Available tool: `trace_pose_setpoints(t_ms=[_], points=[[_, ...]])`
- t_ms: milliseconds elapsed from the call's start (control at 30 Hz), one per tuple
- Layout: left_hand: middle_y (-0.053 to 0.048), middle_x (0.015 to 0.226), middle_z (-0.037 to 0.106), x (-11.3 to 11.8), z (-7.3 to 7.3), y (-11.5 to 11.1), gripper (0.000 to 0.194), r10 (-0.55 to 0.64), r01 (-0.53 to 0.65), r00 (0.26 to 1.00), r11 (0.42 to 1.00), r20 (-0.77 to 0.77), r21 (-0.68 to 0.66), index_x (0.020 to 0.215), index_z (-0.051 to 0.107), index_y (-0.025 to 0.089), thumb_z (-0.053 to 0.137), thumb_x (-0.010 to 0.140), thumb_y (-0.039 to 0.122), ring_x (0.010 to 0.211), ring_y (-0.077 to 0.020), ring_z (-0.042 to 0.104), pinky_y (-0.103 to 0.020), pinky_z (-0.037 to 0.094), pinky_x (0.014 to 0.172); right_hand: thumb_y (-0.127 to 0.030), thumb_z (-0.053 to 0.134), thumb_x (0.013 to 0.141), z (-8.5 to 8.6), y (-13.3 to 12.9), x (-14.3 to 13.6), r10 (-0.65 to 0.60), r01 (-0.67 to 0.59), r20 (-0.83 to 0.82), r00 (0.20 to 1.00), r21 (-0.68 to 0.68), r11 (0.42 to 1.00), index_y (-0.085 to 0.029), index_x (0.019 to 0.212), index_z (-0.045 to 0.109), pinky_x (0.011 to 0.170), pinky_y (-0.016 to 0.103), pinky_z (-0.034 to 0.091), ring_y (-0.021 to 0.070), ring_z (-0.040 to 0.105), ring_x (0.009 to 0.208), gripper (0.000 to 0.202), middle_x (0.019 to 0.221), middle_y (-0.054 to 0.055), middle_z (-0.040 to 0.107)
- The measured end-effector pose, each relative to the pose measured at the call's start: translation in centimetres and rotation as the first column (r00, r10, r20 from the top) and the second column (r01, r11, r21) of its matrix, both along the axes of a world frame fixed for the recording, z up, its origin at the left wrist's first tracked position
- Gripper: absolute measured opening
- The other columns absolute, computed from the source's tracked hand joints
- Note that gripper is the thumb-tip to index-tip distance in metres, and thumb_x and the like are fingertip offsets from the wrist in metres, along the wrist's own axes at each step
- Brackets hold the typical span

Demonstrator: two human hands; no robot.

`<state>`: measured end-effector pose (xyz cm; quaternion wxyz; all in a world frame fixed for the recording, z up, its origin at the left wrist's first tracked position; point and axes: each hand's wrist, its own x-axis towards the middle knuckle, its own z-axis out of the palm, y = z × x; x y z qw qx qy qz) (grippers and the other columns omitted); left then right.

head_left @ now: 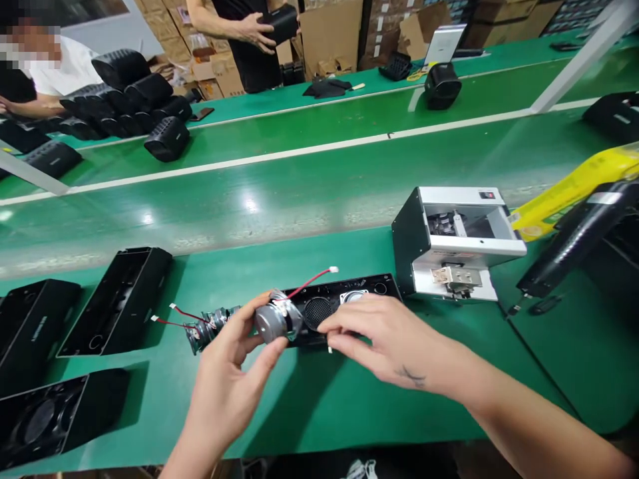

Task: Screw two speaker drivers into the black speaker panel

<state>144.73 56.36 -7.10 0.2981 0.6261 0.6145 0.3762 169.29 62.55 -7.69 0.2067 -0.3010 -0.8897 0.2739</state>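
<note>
My left hand (pixel 224 379) grips a round silver-backed speaker driver (pixel 272 322) between thumb and fingers. A red lead with a white plug (pixel 333 269) rises from that driver. Behind it lies a long black speaker housing (pixel 309 291) with a round mesh grille (pixel 318 311). Another driver (pixel 352 296) sits at the housing's right part, partly covered by my right hand (pixel 374 336). My right fingertips are pinched together over the housing; what they hold is hidden. A small white plug (pixel 330 348) shows just below them. Several more drivers (pixel 212 324) with leads lie in a row at the left.
Right of the housing stands a silver and black screw feeder (pixel 462 249). A black electric screwdriver (pixel 574 239) and yellow strip (pixel 564 193) reach in from the right. Open black housings (pixel 120 303) lie left. Beyond the green belt (pixel 279 193), a person holds a black speaker (pixel 282 25).
</note>
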Motion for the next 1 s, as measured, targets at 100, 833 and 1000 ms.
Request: trace_pose_setpoints(t_ms=[100, 833, 1000], points=[[-0.01, 0.136, 0.06, -1.7, 0.2, 0.7, 0.034, 0.038, -0.038, 0.999, 0.999, 0.029, -0.005, 0.13, 0.061, 0.026, 0.06, 0.097, 0.03, 0.116, -0.0232, 0.068, -0.034, 0.065, 0.089, -0.035, 0.08, 0.087, -1.5, 0.2, 0.2, -0.027, 0.01, 0.11, 0.994, 0.15, 0.989, -0.024, 0.123, 0.065, 0.076, 0.036, 0.04, 0.0213, 0.059, 0.088, 0.041, 0.098, 0.003, 0.066], [-0.006, 0.115, 0.074, 3.8, -1.1, 4.9, 0.038, -0.281, 0.361, 0.624, 0.931, -0.729, -0.05, 0.12, 0.066, 0.017, 0.079, 0.085, 0.022, 0.099, -0.0261, 0.071, -0.038, 0.061, 0.079, -0.01, 0.068, 0.094, -5.4, -0.9, 3.6, -0.352, 0.382, -0.154, 0.923, 0.283, 0.88, -0.021, 0.106, 0.068, 0.092, 0.039, 0.043, 0.017, 0.065, 0.097, 0.016, 0.102, 0.001, 0.073], [-0.007, 0.111, 0.074, 4.7, -1.5, 5.3, 0.038, -0.317, 0.387, 0.527, 0.916, -0.788, -0.11, 0.12, 0.068, 0.017, 0.08, 0.084, 0.021, 0.096, -0.0257, 0.069, -0.038, 0.06, 0.076, -0.015, 0.067, 0.096, -6.4, -1.1, 3.5, -0.36, 0.387, -0.145, 0.922, 0.29, 0.875, -0.022, 0.106, 0.069, 0.1, 0.043, 0.04, 0.0177, 0.069, 0.102, 0.013, 0.108, 0.001, 0.074]])
